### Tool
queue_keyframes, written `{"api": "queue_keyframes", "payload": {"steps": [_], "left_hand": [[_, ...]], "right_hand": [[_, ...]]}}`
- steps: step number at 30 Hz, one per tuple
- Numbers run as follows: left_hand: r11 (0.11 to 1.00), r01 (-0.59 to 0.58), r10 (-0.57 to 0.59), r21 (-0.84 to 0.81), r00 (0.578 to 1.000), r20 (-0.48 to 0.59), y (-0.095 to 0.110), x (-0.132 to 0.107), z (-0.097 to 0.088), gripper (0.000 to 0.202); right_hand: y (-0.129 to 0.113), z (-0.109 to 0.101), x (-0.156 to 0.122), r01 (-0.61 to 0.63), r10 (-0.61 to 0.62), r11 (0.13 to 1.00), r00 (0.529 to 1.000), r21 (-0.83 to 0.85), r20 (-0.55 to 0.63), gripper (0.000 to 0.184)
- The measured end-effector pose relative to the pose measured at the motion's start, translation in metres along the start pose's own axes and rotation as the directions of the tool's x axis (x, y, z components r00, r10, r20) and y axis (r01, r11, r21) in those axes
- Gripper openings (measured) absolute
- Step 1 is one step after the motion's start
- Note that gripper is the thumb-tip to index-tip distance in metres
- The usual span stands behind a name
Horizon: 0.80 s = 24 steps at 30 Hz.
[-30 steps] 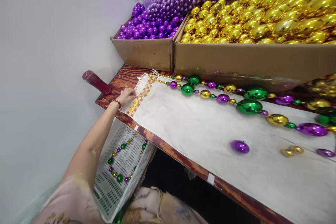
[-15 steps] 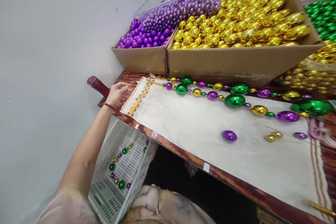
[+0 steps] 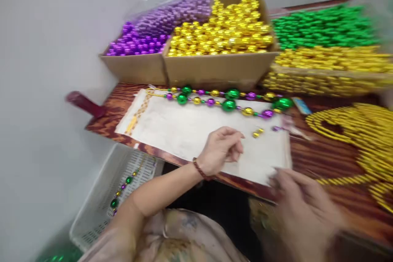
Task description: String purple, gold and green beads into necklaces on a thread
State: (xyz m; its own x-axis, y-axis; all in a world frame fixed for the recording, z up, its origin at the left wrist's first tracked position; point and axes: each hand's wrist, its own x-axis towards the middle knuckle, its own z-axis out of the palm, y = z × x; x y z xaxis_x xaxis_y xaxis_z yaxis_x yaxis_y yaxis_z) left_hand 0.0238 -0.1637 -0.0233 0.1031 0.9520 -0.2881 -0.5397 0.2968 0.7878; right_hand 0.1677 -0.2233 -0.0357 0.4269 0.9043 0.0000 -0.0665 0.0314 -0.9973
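Seemingly, loose beads are being gathered off the white cloth beside the laid-out bead necklace. The left hand is held low over the cloth, its fingers curled loosely toward the thumb; whether anything is pinched beneath them cannot be told. Two small gold beads lie just beyond the fingertips, to the right and apart from the hand, and a small purple bead lies a little farther along, near the cloth's end. The necklace is stretched along the cloth's far edge, well apart from both hands. The right hand is smeared by motion at the near edge of the wooden table, so its state cannot be judged. For the gold beads to be picked up, a short reach rightward and a fine fingertip pinch would be called for, since round beads are likely to roll.
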Motion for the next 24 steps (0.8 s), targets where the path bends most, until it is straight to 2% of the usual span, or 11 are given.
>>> {"api": "queue_keyframes", "payload": {"steps": [1,4,7,9,14,20,24], "left_hand": [[1.0,0.029,-0.029,0.001,0.999,-0.023,-0.009,-0.002,0.004,0.05],[0.999,0.022,-0.017,0.038,0.993,-0.117,-0.03,-0.004,0.004,0.043],[0.999,0.01,-0.003,0.044,0.986,-0.164,-0.045,-0.002,-0.001,0.032],[1.0,0.021,-0.018,0.019,0.987,-0.158,-0.052,-0.002,-0.001,0.028],[0.996,0.058,-0.065,-0.064,0.993,-0.098,-0.057,-0.002,0.0,0.024],[0.991,0.115,-0.12,-0.068,0.991,-0.066,-0.057,0.001,-0.002,0.028],[0.989,0.131,-0.136,-0.064,0.986,-0.092,-0.056,0.003,-0.002,0.031]], "right_hand": [[0.006,0.002,0.002,-0.054,0.054,0.999,0.998,-0.003,-0.023,0.02],[0.026,0.007,0.011,-0.188,0.185,0.979,0.982,0.084,0.037,0.023],[0.039,0.011,0.017,-0.243,0.234,0.959,0.969,0.144,0.079,0.023],[0.043,0.015,0.017,-0.261,0.245,0.954,0.962,0.147,0.12,0.023],[0.047,0.022,0.016,-0.313,0.289,0.943,0.938,0.111,0.192,0.025],[0.051,0.026,0.019,-0.323,0.299,0.943,0.927,0.077,0.226,0.023],[0.056,0.023,0.015,-0.32,0.305,0.947,0.915,0.016,0.264,0.023]]}}
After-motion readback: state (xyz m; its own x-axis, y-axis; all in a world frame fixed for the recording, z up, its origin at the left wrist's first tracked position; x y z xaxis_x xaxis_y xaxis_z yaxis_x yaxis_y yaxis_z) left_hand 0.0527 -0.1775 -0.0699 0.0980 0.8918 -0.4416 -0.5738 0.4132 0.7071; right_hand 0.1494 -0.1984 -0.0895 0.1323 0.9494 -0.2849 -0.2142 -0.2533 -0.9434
